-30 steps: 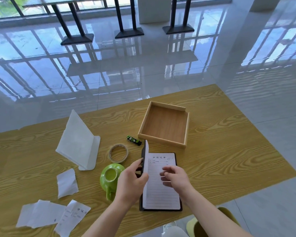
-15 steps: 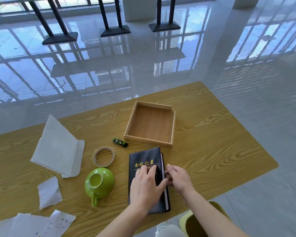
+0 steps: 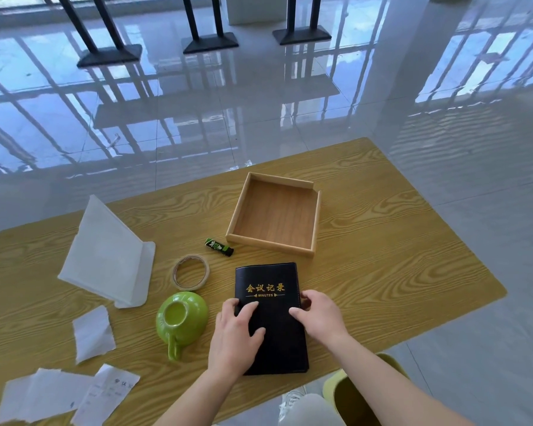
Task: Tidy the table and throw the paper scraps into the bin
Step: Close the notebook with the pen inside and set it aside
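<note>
In the head view, a closed black notebook (image 3: 268, 278) lies on the tabletop (image 3: 382, 272). The left hand (image 3: 233, 339) rests on its cover with fingers loosely spread. The right hand (image 3: 322, 316) grips its right edge, thumb on top. Paper scraps (image 3: 91, 333) lie at the tabletop's near left, well apart from the yellow-green bin (image 3: 331, 390) below the near edge.

Bright daylight comes in from the far side, laying hard glare and barred window reflections over the glossy floor (image 3: 228, 118). The bench (image 3: 397, 272) is evenly lit, its shadows faint. Straight lines bow towards the edges.
</note>
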A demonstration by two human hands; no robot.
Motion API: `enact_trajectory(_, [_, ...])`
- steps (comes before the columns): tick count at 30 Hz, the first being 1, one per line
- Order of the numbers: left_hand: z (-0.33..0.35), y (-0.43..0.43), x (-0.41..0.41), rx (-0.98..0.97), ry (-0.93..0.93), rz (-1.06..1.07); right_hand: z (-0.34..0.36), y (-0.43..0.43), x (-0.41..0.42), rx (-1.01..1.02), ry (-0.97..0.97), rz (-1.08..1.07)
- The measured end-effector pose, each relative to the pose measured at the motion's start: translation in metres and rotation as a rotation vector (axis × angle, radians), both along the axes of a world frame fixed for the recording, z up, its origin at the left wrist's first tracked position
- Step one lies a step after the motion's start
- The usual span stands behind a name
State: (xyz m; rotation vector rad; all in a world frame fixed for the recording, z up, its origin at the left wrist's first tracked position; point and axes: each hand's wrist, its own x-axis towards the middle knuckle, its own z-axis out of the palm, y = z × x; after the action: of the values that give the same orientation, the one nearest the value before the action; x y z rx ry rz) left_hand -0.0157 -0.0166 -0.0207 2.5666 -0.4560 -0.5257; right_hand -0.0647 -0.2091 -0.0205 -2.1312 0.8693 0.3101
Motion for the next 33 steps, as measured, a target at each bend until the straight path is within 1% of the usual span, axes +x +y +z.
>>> enact_trajectory(2, [0.000, -0.001, 0.002, -0.009, 0.008, 0.024, -0.002, 0.002, 0.001, -0.045, 0.012, 0.002])
enact_trajectory(5, [-0.002, -0.003, 0.005, -0.025, 0.075, 0.083, -0.004, 0.005, 0.001, -0.081, 0.012, 0.002])
enact_trajectory(9, [-0.003, -0.006, 0.009, -0.032, 0.130, 0.104, -0.004, 0.009, 0.001, -0.117, 0.011, -0.017])
enact_trajectory(15, [-0.001, -0.003, 0.015, -0.143, 0.151, 0.172, -0.006, 0.014, 0.000, -0.014, 0.001, -0.110])
enact_trajectory(19, [0.000, -0.002, 0.017, -0.153, 0.160, 0.189, -0.008, 0.014, -0.003, 0.091, -0.013, -0.190])
enact_trajectory(22, [0.001, -0.004, 0.015, -0.131, 0.174, 0.175, -0.008, 0.014, -0.007, 0.149, -0.017, -0.248])
enact_trajectory(33, [0.000, -0.054, -0.022, -0.116, 0.181, 0.011, -0.002, -0.037, -0.045, 0.172, -0.021, -0.359])
